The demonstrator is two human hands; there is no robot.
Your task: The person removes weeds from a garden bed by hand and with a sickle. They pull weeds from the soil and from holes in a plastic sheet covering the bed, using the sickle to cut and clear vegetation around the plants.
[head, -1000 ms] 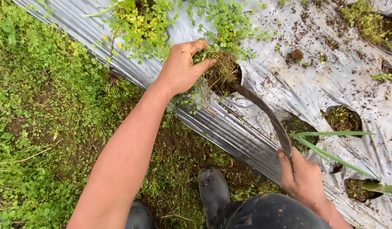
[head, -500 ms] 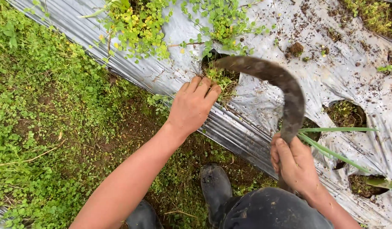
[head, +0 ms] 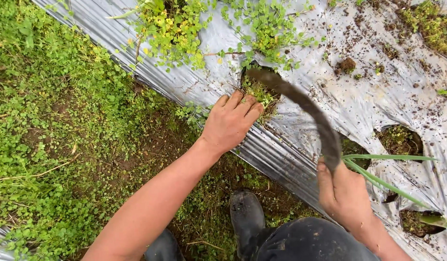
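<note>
While left hand presses palm-down, fingers in weed tuft, right hand clenches curved sickle.

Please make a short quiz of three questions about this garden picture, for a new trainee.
1. True or false: the left hand rests at the weedy hole in the silver plastic mulch.
2. The right hand grips: A) a trowel, B) a curved sickle, C) a hose.
3. Fill in: the sickle's tip lies over the ____ near the left fingers.

Key: 1 true; 2 B; 3 hole.
</note>
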